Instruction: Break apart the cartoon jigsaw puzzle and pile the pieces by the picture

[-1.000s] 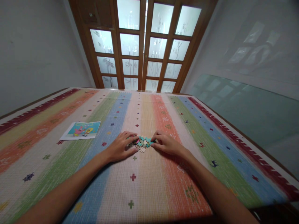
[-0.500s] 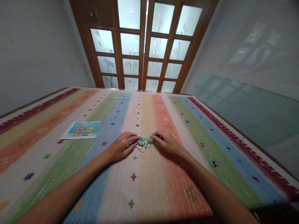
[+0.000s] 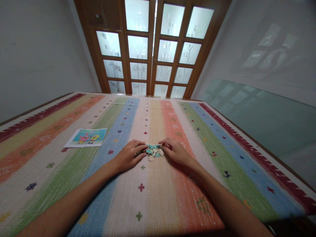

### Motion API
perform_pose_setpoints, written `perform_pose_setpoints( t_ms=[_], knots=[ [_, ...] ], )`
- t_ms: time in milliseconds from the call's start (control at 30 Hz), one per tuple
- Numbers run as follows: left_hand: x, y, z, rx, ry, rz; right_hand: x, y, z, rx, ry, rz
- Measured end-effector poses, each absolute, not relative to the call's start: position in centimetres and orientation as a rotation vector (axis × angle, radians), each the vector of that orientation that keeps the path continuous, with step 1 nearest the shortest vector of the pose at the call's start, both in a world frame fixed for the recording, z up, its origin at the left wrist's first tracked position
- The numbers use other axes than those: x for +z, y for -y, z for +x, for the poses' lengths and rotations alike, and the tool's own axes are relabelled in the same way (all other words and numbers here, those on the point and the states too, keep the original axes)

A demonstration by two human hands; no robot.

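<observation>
Turquoise and tan puzzle pieces lie in a small loose heap between the two hands, on the striped woven cloth that covers the counter. The left hand rests palm down just left of the heap, its fingers half curled and their tips touching the nearest pieces. The right hand sits just right of the heap, its fingers bent inward so that the tips meet the pieces at the far edge; whether they pinch a single piece is too small to tell. Neither hand is closed on anything that can be made out.

The work in hand looks like gathering and sorting the heap. To do it well, I would judge that the fingertips should stay low and light on the cloth, sweeping pieces toward the middle without flipping them. The weave is rough, so small tabs may catch; sliding slowly should help. Keeping both hands close on either side would stop pieces from scattering outward. Turning pieces picture side up while they are spread thin would make later matching easier.

Well to the left of the left hand, and a little farther away, lies a cartoon picture card, flat on the cloth. Beyond the hands stands a wooden door with frosted glass panes.
</observation>
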State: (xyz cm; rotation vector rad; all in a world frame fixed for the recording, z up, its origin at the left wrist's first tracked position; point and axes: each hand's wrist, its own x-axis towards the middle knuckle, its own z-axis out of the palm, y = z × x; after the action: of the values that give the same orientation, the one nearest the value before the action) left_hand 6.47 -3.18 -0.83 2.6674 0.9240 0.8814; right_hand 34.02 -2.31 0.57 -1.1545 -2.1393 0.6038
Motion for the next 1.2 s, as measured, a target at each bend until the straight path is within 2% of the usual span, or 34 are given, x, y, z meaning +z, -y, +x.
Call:
perform_pose_setpoints(
  t_ms=[333, 667, 967, 1200],
  knots=[
    [-0.9, 2.8, 6.2, 1.095, -0.903, 2.508, 0.1, 2.9, 33.4, 0.46, 2.327, -1.057],
    [-0.7, 2.4, 6.0, 1.269, -1.055, 2.435, 0.1, 2.9, 33.0, 0.585, 2.095, -1.15],
    [-1.7, 2.4, 5.0, 0.701, -1.083, 2.607, -0.5, 2.9, 33.5, 0.459, 2.443, -1.043],
    [-1.6, 2.5, 5.5, 0.824, -1.014, 2.45, -1.4, 3.5, 32.5, 0.608, 2.411, -0.972]
  ],
)
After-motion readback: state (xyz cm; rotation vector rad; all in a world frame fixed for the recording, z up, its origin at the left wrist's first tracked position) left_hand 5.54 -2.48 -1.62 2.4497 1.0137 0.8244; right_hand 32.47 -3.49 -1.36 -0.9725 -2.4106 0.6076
